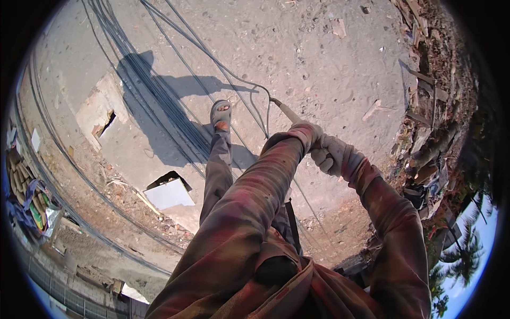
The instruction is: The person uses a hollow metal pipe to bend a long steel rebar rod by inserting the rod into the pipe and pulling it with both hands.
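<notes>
Fingers (323, 157) of the right hand (332, 155), inside a pale work glove, are clenched around the lower end of a slim metal rod tool (289, 112). The left hand (305, 131), gloved the same way, is closed on the same tool just above and to the left, the two hands touching each other. From the grip the tool runs up and left, away from the fingers, to its tip, which meets a bent steel bar (254, 87) where the bar curves down in a hook shape (whether the tip hooks around the bar or only touches it cannot be told).

That bar belongs to a long bundle of thin steel bars (159, 90) lying across the concrete ground (319, 53) from the upper left. The person's foot in a grey sandal (221, 114) stands among the bars, just left of the tool tip. A white board (169, 194) lies on the ground lower left, near broken rubble. Wood scraps (425, 80) line the right edge.
</notes>
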Demonstrator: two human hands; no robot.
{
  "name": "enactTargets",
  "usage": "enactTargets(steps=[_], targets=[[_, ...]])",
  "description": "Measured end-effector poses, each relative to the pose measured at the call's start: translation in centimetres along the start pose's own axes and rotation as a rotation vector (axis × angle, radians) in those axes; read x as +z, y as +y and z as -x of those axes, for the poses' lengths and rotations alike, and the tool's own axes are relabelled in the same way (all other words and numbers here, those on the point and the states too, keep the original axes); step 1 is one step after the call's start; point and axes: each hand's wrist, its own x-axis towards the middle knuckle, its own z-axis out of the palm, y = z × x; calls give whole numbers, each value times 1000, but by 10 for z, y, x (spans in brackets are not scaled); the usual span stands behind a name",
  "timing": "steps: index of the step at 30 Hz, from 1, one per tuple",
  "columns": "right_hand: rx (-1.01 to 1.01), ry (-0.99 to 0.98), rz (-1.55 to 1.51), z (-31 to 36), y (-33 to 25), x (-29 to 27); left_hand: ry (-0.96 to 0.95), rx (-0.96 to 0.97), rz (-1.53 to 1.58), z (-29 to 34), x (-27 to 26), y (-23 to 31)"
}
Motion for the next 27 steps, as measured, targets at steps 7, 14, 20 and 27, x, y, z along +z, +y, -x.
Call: enactTargets(steps=[7,14,20,27], targets=[[129,83,335,32,-71,-13,5,53,-190,-13,-22,38],[149,49,532,19,-49,-12,-163,55,7,4,-26,29],[-12,120,200,-24,27,60,-247,280,-621,64,-23,-27],[68,110,225,-15,10,46,-58,258,-618,55,-18,-19]])
